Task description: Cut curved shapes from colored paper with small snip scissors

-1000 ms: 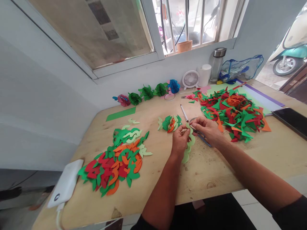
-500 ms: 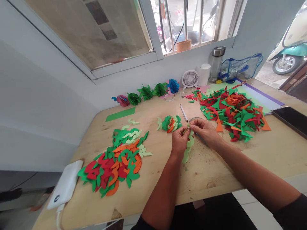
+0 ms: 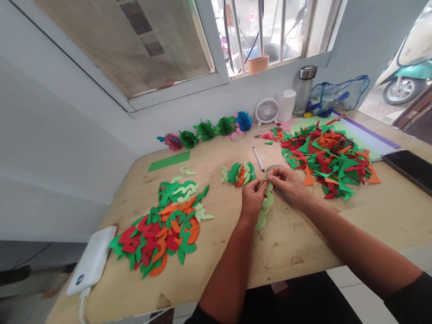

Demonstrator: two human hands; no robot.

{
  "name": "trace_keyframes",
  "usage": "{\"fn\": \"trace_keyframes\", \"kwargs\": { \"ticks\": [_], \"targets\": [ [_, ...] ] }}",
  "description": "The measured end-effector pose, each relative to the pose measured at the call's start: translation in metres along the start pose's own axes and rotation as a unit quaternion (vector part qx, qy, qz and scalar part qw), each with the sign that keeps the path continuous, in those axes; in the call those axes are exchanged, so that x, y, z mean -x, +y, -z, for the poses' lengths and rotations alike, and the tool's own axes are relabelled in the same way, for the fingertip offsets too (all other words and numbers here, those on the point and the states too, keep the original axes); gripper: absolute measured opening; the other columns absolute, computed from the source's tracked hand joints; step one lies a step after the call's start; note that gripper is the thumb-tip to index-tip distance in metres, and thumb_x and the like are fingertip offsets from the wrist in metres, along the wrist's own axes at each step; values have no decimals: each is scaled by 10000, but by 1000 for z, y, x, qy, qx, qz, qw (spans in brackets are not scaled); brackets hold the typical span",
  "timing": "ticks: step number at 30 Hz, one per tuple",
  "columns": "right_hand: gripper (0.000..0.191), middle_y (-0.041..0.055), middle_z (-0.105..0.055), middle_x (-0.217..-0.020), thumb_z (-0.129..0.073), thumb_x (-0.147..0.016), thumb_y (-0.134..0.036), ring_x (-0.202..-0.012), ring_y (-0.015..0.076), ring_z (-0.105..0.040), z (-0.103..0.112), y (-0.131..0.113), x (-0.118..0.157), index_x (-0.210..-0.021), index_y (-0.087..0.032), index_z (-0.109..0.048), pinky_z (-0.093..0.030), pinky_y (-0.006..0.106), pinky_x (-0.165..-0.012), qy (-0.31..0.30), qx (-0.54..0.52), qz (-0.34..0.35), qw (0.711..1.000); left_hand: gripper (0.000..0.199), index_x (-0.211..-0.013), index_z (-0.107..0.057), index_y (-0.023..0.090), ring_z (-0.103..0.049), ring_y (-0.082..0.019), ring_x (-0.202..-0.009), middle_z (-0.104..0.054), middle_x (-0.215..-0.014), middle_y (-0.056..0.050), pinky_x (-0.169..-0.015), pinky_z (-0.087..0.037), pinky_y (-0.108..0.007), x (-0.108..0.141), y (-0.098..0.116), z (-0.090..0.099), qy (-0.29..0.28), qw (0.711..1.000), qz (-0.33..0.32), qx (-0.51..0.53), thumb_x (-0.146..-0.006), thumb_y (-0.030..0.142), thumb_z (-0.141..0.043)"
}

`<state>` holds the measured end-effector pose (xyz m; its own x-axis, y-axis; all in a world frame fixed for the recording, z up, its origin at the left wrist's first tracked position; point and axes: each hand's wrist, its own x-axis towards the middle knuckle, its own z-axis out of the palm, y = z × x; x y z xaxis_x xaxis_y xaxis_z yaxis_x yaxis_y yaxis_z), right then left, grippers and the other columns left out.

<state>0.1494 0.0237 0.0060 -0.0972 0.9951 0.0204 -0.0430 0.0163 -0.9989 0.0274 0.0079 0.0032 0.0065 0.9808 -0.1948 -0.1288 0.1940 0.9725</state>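
A wooden table (image 3: 219,252) carries paper cutouts (image 3: 162,234), scraps (image 3: 334,157) and a phone (image 3: 410,168).

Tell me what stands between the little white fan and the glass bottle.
A white cylinder stands between the fan and the glass bottle, as the head view shows.

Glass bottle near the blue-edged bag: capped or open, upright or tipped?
Capped and upright: the metal lid sits on top, and the glass bottle stands beside the white cylinder.

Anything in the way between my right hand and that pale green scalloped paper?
Nothing visible: the right hand has its fingertips at the upper end of the pale green scalloped paper, beside the left hand.
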Motion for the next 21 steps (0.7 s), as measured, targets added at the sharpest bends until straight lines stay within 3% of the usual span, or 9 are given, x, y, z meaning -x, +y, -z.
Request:
{"fn": "trace_keyframes", "kwargs": {
  "ticks": [6,21],
  "targets": [
    [250,-21,-521,-632,-641,-711,-416,-567,103,-436,2,5,-2,-689,-183,-552,-365,245,-538,13,35,11,999,221,-654,-635,138,-428,-58,-467,-521,-545,29,-437,-364,-163,-2,-3,0,-9,1000,-27,-2,-699,354,-655],
    [190,-20,-519,-621,-620,-706,-357,-567,113,-437,1,3,0,-673,-184,-549,-357,255,-532,35,69,22,997,237,-703,-669,138,-423,-59,-457,-502,-524,33,-417,-358,-161,-2,-4,1,-13,1000,-18,-3,-681,373,-685]
  ]
}}
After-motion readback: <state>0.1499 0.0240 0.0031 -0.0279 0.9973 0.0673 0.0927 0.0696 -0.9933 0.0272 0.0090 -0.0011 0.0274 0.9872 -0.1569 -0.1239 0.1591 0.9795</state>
